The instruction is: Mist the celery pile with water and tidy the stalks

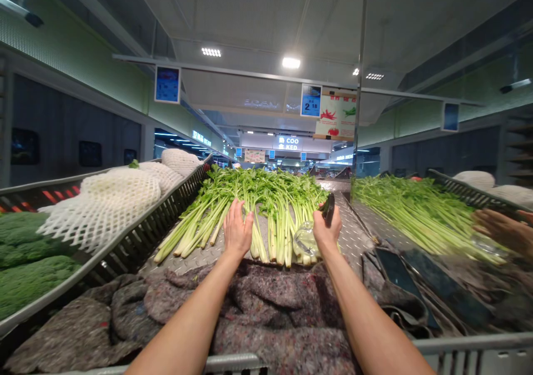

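My left hand [239, 229] is open, its fingers stretched forward over the celery stalks; I cannot tell whether it touches them. My right hand [327, 226] is closed on what looks like a spray bottle [306, 241], with a clear body and a black top by my thumb. Bunches of celery [283, 225] lie side by side on a metal display surface [166, 265], leaves to the back and cut ends towards me. The bottle is over the right-hand stalks, and my fingers hide part of it.
A dark crate [154, 219] on the left holds broccoli [37, 280] and white foam-netted produce [120, 192]. Crumpled grey felt blanket [275, 308] covers the front. A phone [402, 278] lies at right, beside a mirror wall [416, 225]. Price signs [311, 100] hang overhead.
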Motion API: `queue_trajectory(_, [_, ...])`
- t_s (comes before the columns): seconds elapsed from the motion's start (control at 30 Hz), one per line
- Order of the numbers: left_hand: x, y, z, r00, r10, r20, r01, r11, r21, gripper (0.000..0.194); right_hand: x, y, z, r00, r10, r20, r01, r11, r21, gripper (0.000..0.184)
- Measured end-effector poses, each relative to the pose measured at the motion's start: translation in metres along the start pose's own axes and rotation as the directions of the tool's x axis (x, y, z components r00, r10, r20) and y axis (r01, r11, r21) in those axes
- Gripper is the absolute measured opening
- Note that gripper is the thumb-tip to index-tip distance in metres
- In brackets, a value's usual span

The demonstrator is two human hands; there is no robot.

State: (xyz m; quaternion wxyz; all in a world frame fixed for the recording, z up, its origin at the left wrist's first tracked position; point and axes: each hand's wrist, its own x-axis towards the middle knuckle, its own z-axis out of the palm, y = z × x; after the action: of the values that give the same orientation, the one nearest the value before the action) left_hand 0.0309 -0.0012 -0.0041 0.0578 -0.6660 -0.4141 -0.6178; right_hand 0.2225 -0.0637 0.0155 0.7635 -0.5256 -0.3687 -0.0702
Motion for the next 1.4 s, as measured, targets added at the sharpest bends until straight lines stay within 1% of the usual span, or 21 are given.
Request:
queue_trajectory(0.1, [0.0, 0.0, 0.0, 1.0, 0.004, -0.003, -0.004, 1.0, 0.01, 0.046, -0.004, -0.004, 0.001, 0.999, -0.033, 0.029, 0.032, 0.999, 0.015, 0.03])
queue_trajectory(0.17, [0.0, 0.0, 0.0, 1.0, 0.003, 0.004, -0.003, 1.0, 0.022, 0.046, -0.007, -0.005, 0.003, 0.995, -0.042, 0.093, 0.04, 0.999, 0.021, 0.029])
queue_trajectory(0.27, [-0.001, 0.001, 0.0, 1.0, 0.0, 0.01, -0.001, 0.999, 0.034, 0.045, -0.011, -0.006, 0.006, 0.981, -0.026, 0.191, 0.017, 0.999, 0.052, 0.026])
queue_trajectory(0.33, [-0.001, 0.001, 0.0, 1.0, -0.002, 0.007, 0.002, 1.0, 0.029, 0.045, -0.013, -0.005, 0.007, 0.975, -0.01, 0.224, -0.007, 0.997, 0.074, 0.023])
queue_trajectory(0.43, [-0.002, 0.001, 0.0, 1.0, -0.006, 0.001, 0.006, 1.0, 0.011, 0.044, -0.014, -0.005, 0.008, 0.976, -0.01, 0.217, -0.008, 0.997, 0.083, 0.023])
queue_trajectory(0.53, [-0.002, 0.001, 0.0, 1.0, -0.005, -0.002, 0.005, 1.0, 0.0, 0.044, -0.015, -0.004, 0.009, 0.979, -0.04, 0.198, 0.026, 0.997, 0.073, 0.027])
queue_trajectory(0.7, [-0.001, 0.001, 0.0, 1.0, -0.012, 0.014, 0.011, 1.0, 0.022, 0.045, -0.019, -0.007, 0.009, 0.968, -0.077, 0.238, 0.061, 0.996, 0.071, 0.031])
queue_trajectory(0.8, [-0.002, 0.001, 0.0, 1.0, -0.014, 0.019, 0.014, 0.999, 0.032, 0.046, -0.021, -0.009, 0.01, 0.962, -0.078, 0.261, 0.055, 0.994, 0.094, 0.032])
queue_trajectory(1.0, [-0.002, -0.001, 0.001, 1.0, -0.005, 0.018, 0.004, 0.999, 0.038, 0.047, -0.023, -0.009, 0.011, 0.959, -0.085, 0.27, 0.058, 0.993, 0.107, 0.029])
queue_trajectory(1.17, [-0.002, -0.003, 0.002, 1.0, -0.003, 0.022, 0.002, 0.999, 0.054, 0.047, -0.024, -0.012, 0.013, 0.955, -0.058, 0.291, 0.02, 0.991, 0.131, 0.027])
queue_trajectory(1.33, [-0.003, -0.002, 0.002, 0.999, -0.023, 0.033, 0.02, 0.997, 0.077, 0.046, -0.031, -0.02, 0.017, 0.928, -0.054, 0.369, 0.004, 0.991, 0.136, 0.025])
queue_trajectory(1.4, [-0.002, -0.001, 0.001, 0.999, -0.027, 0.043, 0.023, 0.995, 0.093, 0.046, -0.035, -0.022, 0.02, 0.924, -0.049, 0.379, -0.004, 0.991, 0.137, 0.025])
